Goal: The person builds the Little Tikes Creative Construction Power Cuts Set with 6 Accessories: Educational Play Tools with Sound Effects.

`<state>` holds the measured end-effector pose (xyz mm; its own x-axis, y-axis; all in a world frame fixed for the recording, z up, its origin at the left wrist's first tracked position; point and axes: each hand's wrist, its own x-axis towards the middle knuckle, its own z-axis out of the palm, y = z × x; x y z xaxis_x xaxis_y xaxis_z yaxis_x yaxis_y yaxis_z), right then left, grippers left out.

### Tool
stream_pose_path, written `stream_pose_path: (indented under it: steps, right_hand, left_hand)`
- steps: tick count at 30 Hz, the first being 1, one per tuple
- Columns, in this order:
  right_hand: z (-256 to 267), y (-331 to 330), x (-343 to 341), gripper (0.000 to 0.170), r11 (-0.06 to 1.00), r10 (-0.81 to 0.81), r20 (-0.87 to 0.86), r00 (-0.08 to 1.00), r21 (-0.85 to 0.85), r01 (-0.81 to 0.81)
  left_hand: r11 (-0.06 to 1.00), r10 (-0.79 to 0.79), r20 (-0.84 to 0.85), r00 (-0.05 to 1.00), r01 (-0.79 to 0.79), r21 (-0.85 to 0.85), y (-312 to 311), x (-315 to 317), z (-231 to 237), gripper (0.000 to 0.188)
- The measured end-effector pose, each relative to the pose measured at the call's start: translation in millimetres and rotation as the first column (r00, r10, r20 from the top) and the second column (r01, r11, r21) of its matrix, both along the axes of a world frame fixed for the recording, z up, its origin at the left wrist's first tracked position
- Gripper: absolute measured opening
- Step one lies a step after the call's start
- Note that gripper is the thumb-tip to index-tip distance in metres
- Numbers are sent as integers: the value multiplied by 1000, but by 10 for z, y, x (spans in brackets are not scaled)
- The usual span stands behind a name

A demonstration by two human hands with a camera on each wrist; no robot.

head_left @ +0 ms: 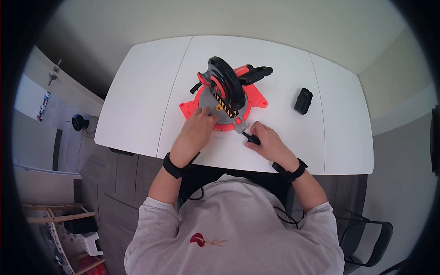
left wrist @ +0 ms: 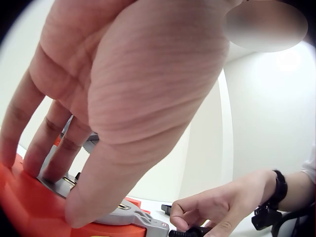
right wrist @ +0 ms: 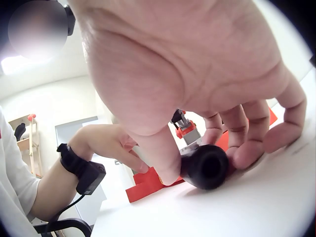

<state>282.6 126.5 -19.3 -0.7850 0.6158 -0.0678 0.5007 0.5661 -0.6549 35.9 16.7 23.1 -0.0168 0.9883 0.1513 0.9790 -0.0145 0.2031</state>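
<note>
A red and grey mitre saw (head_left: 223,120) with a black blade guard (head_left: 228,82) stands on the white table. My left hand (head_left: 197,133) rests on the near left of its round base, and in the left wrist view the fingers (left wrist: 64,143) spread over the red rim (left wrist: 29,202). At the front of the base, my right hand (head_left: 271,145) pinches the black knob (head_left: 253,139) between thumb and fingers; the right wrist view shows the knob's round end (right wrist: 210,168) between them.
A small black case (head_left: 303,101) lies on the table to the right of the saw. Beyond the table's left side are a door (head_left: 68,73) and a wooden rack (head_left: 59,220). A black chair (head_left: 378,238) stands at the lower right.
</note>
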Motion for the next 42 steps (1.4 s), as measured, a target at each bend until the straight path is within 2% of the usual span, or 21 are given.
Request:
stream_pose_path:
  steps: [2,5,9,12,13,16,20,23,29,31,35,38,41,42]
  right_hand:
    - [-53,-9,22,45,999,9,-64,998,43,-6]
    - [15,29,84,38,988,103,-61,993,125,-95]
    - [267,171,196,26,997,-34,-65,997,62,38]
    - [391,309,297,31,982,-173,-35,984,70,175]
    - [442,340,310,31,966,-258,-22,966,-6,258]
    - [310,522,451,30,960,-253,-157,955,85,268]
    - [284,559,467,30,933,-331,-125,935,105,344]
    - [207,574,449,31,929,-332,-142,933,125,349]
    - [136,602,429,34,941,-270,-63,961,195,278]
    - [65,630,446,36,941,-262,-51,964,207,267]
    - [265,473,431,49,917,-297,-87,951,250,309]
    - [509,312,434,59,803,-336,-135,932,475,359]
    - [583,158,385,59,797,-172,-267,948,528,293]
    - [589,90,339,60,844,-109,-231,967,493,214]
  left_hand:
    - [1000,-6,-1,1000,6,3,3,-15,-24,26]
    - [1000,-11,-2,1000,11,-5,-1,-9,35,25]
    - [1000,-8,7,1000,8,2,-6,-8,5,26]
    - [1000,-18,2,1000,18,-6,-8,-22,-1,26]
    - [1000,-14,7,1000,14,-7,-5,-22,5,26]
    - [1000,-3,22,1000,3,-3,3,6,50,26]
    - [1000,-6,27,1000,6,1,3,8,45,25]
    - [1000,-12,6,1000,12,-10,3,4,70,24]
    - [1000,-23,5,1000,23,11,12,-13,13,23]
    - [999,-43,7,999,43,-15,8,-30,12,28]
    - [998,-68,-35,997,67,-10,15,-58,-34,32]
    - [994,-99,132,986,103,-24,-33,-154,68,32]
    - [985,-98,321,942,138,-102,1,-363,256,39]
    - [996,-61,327,943,79,-43,35,-386,313,44]
